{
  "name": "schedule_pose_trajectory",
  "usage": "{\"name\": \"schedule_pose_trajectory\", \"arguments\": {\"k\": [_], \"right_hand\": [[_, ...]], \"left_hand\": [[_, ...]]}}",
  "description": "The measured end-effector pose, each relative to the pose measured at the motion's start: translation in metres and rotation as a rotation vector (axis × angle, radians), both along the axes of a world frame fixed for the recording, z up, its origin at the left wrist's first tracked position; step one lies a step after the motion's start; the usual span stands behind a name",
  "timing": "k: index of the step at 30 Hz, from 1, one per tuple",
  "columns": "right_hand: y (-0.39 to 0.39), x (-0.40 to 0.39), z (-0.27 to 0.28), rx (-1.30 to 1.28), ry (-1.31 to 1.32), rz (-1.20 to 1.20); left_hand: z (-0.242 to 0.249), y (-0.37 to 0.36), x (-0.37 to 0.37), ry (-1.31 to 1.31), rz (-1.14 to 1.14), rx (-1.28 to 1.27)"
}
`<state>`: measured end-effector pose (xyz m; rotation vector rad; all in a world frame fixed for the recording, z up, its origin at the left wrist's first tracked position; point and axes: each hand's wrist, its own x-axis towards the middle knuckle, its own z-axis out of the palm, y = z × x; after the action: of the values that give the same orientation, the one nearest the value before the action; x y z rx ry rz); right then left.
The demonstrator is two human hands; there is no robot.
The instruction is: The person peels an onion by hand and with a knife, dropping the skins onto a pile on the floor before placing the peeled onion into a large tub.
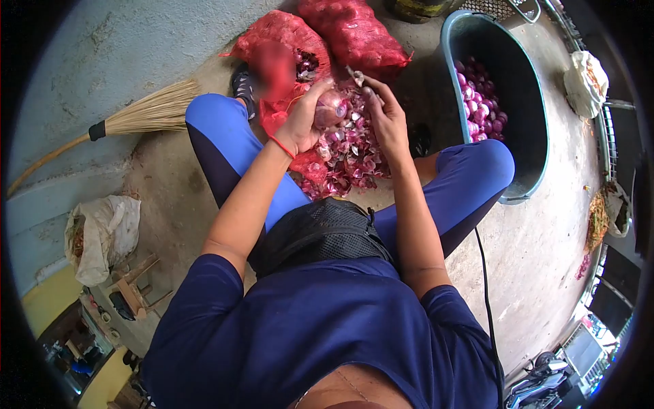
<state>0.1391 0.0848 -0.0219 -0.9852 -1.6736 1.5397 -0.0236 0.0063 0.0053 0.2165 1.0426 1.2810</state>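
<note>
My left hand grips a red onion, held up between my knees. My right hand is closed on a small knife, whose blade points toward the onion's top. Beneath both hands a heap of purple onion skins lies on the concrete floor. Peeled onions fill the bottom of a dark teal tub to my right.
Two red mesh sacks of onions lie ahead of the peel heap. A straw broom rests on the left, a white plastic bag lower left. Another white bag sits at the far right.
</note>
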Motion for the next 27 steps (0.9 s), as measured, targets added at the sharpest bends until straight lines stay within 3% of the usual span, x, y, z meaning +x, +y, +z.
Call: {"name": "schedule_pose_trajectory", "arguments": {"k": [3,6,9,11,13,16,19,22,25,27], "right_hand": [[0.006,0.004,0.0,-0.004,-0.082,-0.006],[0.008,0.005,-0.01,0.061,-0.097,-0.015],[0.004,0.002,-0.01,0.236,-0.036,-0.026],[0.004,0.003,-0.003,0.211,-0.05,0.015],[0.004,0.01,0.011,0.012,-0.145,0.089],[0.005,0.013,0.012,0.073,-0.216,-0.021],[-0.001,0.004,0.016,-0.071,0.049,-0.069],[-0.019,-0.003,0.04,0.009,0.179,-0.108],[-0.012,-0.001,0.029,-0.18,0.279,-0.087],[-0.006,0.006,0.029,-0.085,0.241,-0.122]], "left_hand": [[0.006,-0.001,0.008,0.03,0.064,-0.006],[-0.009,0.001,-0.007,-0.151,0.015,0.116],[0.003,0.003,0.001,-0.106,0.162,0.126],[0.004,0.004,-0.004,-0.098,0.135,0.149],[0.004,0.007,-0.006,-0.086,0.137,0.239],[0.009,0.007,-0.006,-0.088,0.116,0.316],[0.009,0.007,-0.005,-0.187,0.057,0.385],[0.008,0.008,0.001,-0.04,-0.027,0.481],[0.013,0.008,0.009,-0.006,0.016,0.455],[0.005,0.01,0.004,-0.02,0.014,0.444]]}}
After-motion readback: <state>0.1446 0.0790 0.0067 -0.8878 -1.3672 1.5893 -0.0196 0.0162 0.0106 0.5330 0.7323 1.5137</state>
